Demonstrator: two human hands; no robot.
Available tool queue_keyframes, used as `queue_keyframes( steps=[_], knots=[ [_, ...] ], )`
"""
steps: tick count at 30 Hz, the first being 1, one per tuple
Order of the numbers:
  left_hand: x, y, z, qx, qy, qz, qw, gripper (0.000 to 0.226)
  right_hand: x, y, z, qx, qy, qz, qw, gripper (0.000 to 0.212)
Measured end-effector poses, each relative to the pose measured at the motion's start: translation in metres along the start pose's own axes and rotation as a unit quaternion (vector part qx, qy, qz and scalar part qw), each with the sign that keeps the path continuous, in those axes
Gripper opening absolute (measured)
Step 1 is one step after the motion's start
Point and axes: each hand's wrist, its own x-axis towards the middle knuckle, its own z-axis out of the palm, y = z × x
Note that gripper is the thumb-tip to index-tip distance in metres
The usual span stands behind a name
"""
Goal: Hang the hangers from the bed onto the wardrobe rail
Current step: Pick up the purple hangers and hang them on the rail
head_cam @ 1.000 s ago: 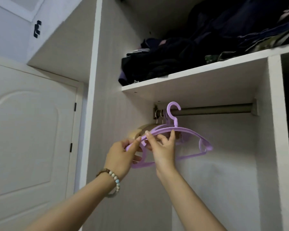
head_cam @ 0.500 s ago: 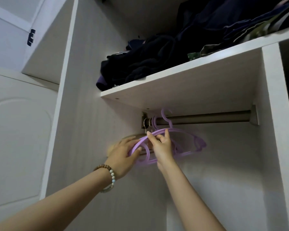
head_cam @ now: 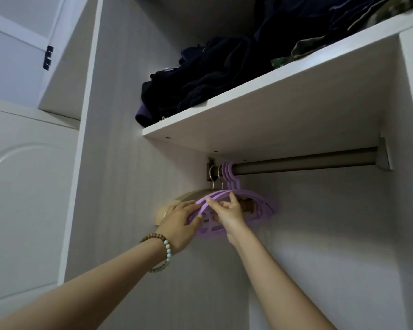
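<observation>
A bunch of purple plastic hangers [head_cam: 255, 198] hangs by its hooks on the left end of the metal wardrobe rail [head_cam: 303, 163]. My right hand [head_cam: 229, 214] pinches the top arm of the purple hangers between thumb and fingers. At the hangers' left end, my left hand [head_cam: 179, 222], with a bead bracelet on the wrist, holds them, fingers laid over the shoulder. Behind them hang wooden hangers [head_cam: 193, 195] on metal hooks, mostly hidden by my hands.
A white shelf [head_cam: 272, 96] just above the rail carries piled dark clothes [head_cam: 200, 75]. The wardrobe's left wall [head_cam: 119, 163] stands close to the hangers. The rail runs bare to its right bracket [head_cam: 383, 156]. A white door [head_cam: 22, 198] is at the left.
The purple hooks, held below and in front of the rail a second ago, now sit over it. Both hands rose with the hangers and keep their hold. The camera tilted upward.
</observation>
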Motion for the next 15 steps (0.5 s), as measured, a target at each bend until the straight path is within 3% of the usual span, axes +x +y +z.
queue_keyframes(
  steps=[6, 10, 15],
  knots=[
    [-0.018, -0.005, -0.017, -0.039, 0.002, 0.003, 0.999, 0.041, -0.025, 0.003, 0.003, -0.084, 0.036, -0.014, 0.996, 0.094],
    [-0.034, -0.008, -0.044, -0.041, 0.010, 0.013, 0.999, 0.038, -0.051, -0.006, 0.015, -0.147, 0.047, -0.072, 0.985, 0.084],
    [-0.057, -0.028, -0.088, -0.045, 0.029, -0.010, 0.998, 0.042, -0.084, -0.023, 0.053, -0.147, 0.013, -0.115, 0.982, 0.079]
  ],
)
